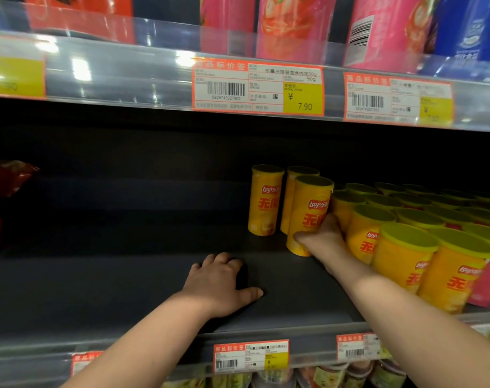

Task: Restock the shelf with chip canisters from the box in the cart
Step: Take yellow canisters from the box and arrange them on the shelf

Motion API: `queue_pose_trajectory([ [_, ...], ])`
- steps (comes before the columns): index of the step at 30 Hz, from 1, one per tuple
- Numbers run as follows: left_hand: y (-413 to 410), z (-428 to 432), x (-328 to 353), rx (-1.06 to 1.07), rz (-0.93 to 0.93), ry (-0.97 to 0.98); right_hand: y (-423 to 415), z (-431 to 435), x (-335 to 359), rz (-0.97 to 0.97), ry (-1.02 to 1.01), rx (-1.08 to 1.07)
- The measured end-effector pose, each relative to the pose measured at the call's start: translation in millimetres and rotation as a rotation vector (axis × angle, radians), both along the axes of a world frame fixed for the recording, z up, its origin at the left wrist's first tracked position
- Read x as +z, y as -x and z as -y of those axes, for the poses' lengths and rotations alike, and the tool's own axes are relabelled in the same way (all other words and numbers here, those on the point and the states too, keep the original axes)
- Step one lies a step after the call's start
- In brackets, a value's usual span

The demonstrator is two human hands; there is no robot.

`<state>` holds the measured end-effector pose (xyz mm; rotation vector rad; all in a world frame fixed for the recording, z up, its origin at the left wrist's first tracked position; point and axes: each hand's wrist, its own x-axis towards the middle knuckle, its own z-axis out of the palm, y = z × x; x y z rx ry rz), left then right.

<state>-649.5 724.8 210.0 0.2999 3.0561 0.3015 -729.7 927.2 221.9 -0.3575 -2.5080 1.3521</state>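
Head-worn wide-angle view, close to the dark shelf [126,289], facing forward and slightly down.

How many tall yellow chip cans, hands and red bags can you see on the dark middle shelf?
Tall yellow chip cans: 3, one held in the right hand
Hands: 2, the left hand resting on the shelf
Red bags: 1
Total: 6

Glossy yellow canister [308,214], matt shelf [126,289]
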Motion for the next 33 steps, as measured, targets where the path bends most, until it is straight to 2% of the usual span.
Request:
queue_pose_trajectory([
  [13, 0.1, 1.4, -0.8, -0.005, -0.001, 0.005, -1.2, 0.6, 4.8, 0.030, 0.004, -0.023],
  [19, -0.9, 3.4, 3.8, -0.022, 0.003, 0.005, -17.8, 2.9, 6.2, 0.064, -0.076, -0.004],
  [23, -10.7, 6.8, 7.5, -0.036, 0.015, 0.009, -41.0, 7.9, 6.7, 0.160, -0.289, 0.049],
  [27, -28.6, 11.5, 12.3, -0.048, -0.002, -0.012, -75.9, 28.3, 15.7, 0.259, -0.647, 0.119],
  [33, -68.3, 23.9, 14.1, -0.123, -0.170, -0.084, -140.8, 68.0, 12.0, 0.098, -0.942, 0.246],
])
